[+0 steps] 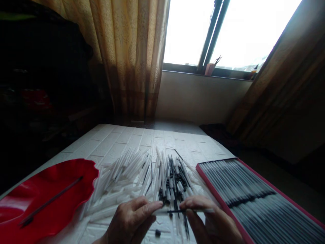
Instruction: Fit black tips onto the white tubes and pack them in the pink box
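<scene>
Low in the centre, my left hand (133,217) pinches the clear end of a slim pen-like stick (175,211) between thumb and fingers. My right hand (209,217) is closed on its other side, by the black section; a clear part shows past those fingers. Just beyond both hands lies a loose pile of black rods (172,169), small dark pieces and clear tubes. Many more clear tubes (129,162) are spread to the left. A single small black cap (157,233) rests on the table between my hands.
At left a red scalloped tray (87,200) holds one long dark-tipped stick (54,200). To the right, a pink-edged box (214,191) is filled with rows of similar sticks. The white brick-patterned table (162,139) reaches towards a curtained window (193,30).
</scene>
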Demonstrator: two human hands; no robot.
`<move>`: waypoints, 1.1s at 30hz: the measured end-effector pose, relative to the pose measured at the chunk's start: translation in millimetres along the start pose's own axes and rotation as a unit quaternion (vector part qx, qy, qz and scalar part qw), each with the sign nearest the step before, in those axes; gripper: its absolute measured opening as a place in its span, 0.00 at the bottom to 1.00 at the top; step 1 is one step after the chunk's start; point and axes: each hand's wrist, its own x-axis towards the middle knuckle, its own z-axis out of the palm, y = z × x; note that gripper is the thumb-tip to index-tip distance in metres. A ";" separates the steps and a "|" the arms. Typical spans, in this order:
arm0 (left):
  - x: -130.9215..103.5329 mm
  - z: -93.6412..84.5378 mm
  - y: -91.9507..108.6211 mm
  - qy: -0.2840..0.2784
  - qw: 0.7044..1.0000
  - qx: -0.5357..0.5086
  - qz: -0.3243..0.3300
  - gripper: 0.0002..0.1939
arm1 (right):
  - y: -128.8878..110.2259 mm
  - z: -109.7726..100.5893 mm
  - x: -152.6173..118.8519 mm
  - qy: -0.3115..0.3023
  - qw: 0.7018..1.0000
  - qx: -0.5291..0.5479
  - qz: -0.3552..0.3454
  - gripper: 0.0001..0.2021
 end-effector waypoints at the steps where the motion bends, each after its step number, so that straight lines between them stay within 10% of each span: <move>1: 0.6 -1.2 1.9 0.001 1.000 0.012 -0.006 0.15 | 3.1 3.1 -1.8 -0.038 0.999 0.006 0.003 0.05; 9: 4.9 -2.6 7.9 0.003 1.000 -0.013 -0.020 0.14 | 28.1 20.7 -22.1 -0.139 0.989 0.016 0.045 0.19; 18: 2.1 0.7 7.1 -0.025 0.998 -0.041 -0.035 0.15 | 42.0 23.4 -28.3 -0.160 0.973 -0.110 -0.125 0.16; 24: 0.3 -2.1 5.5 -0.001 0.996 -0.050 -0.080 0.13 | 46.7 14.9 -25.4 -0.171 0.977 -0.123 -0.043 0.14; 33: 2.5 -4.7 1.9 0.030 0.987 -0.076 -0.140 0.08 | 52.1 5.8 -20.6 -0.401 0.879 -0.256 -0.016 0.11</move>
